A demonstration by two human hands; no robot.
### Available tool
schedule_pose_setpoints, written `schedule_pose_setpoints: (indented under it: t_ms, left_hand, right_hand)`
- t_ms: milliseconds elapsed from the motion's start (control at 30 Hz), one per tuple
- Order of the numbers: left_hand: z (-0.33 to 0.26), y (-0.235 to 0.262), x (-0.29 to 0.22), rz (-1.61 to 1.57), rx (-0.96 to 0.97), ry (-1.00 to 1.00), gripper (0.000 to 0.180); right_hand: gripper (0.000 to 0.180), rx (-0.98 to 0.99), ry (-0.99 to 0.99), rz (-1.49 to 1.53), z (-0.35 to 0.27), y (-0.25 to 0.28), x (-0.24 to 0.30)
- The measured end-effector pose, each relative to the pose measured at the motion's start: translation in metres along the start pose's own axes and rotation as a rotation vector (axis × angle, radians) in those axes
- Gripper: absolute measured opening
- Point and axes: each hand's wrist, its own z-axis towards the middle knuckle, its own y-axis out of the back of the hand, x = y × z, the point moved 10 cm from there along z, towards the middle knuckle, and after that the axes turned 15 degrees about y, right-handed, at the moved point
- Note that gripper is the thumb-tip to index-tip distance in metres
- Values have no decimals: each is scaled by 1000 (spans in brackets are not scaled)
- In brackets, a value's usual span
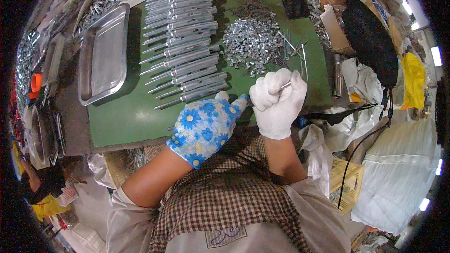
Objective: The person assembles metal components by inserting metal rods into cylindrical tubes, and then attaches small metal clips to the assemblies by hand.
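Note:
My left hand (206, 124), in a white glove with blue flowers, is closed around what looks like a metal tube. Only a short grey end (170, 129) of the tube shows beside the glove; the rest is hidden. Close by on the right, my right hand (278, 103) wears a plain white glove and is curled shut, with a thin metal pin (286, 84) between thumb and fingers. Beyond the left hand lies a long row of silver tubes with pointed rods (187, 61). A heap of small metal sleeves (253, 42) sits beyond the right hand.
Everything lies on a green work mat (115, 124). An oblong metal tray (125, 51) stands at its left. Several long thin pins (303, 61) lie right of the heap, and dark small parts (253, 7) behind it. A black cable (356, 152) hangs at the right.

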Motion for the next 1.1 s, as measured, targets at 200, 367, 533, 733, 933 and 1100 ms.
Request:
schedule_pose_setpoints:
  t_ms: [200,367,533,733,933,1100]
  left_hand:
    - [2,6,-9,87,-21,-41,28]
    - [6,15,-30,98,-68,-95,13]
    - [16,-2,-23,112,-91,-59,14]
    - [-56,20,35,-7,-195,177,35]
    - [-184,37,137,193,-169,531,45]
    - [-122,54,79,52,-370,326,42]
  right_hand:
    - [29,84,50,-222,-7,-5,-1]
    - [41,99,113,-178,0,-5,9]
    - [50,79,42,-242,3,2,5]
    - [32,26,-34,-63,5,15,2]
    - [25,103,-85,-204,1,13,-10]
    - [34,69,-112,-281,-1,6,-8]
